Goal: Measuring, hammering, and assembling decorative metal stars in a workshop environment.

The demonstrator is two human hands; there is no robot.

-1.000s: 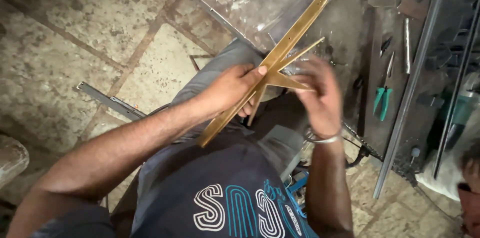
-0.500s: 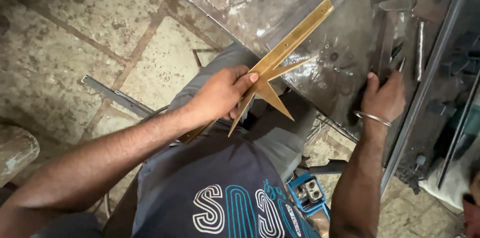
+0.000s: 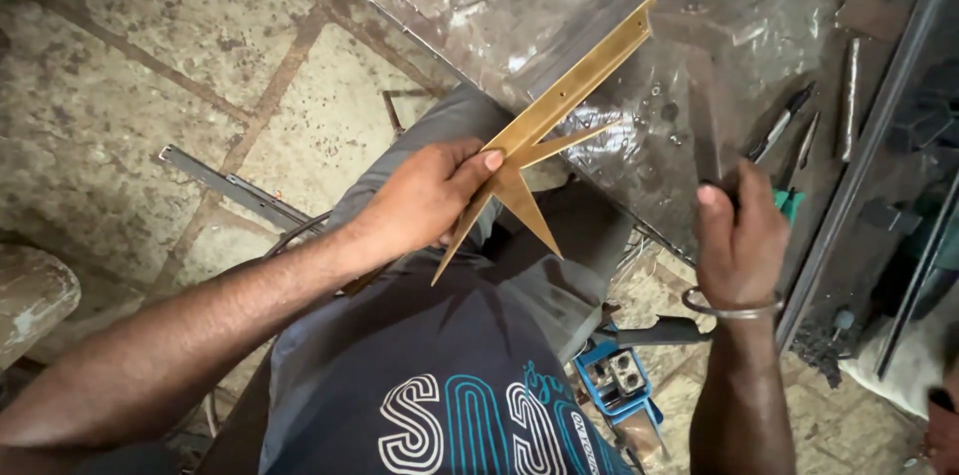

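Fingers (image 3: 478, 167) of left hand (image 3: 425, 200) pinch brass bracket (image 3: 544, 130) (right hand (image 3: 741, 240) curled).

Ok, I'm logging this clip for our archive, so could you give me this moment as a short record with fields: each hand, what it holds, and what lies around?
left hand: grips a brass-coloured metal frame of joined strips near their joint, held over the lap
right hand: closed around a green-handled tool, a metal bangle on the wrist
work surface: scuffed metal sheet with washers and small tools
floor: stone tiles, a grey metal bar, a blue box
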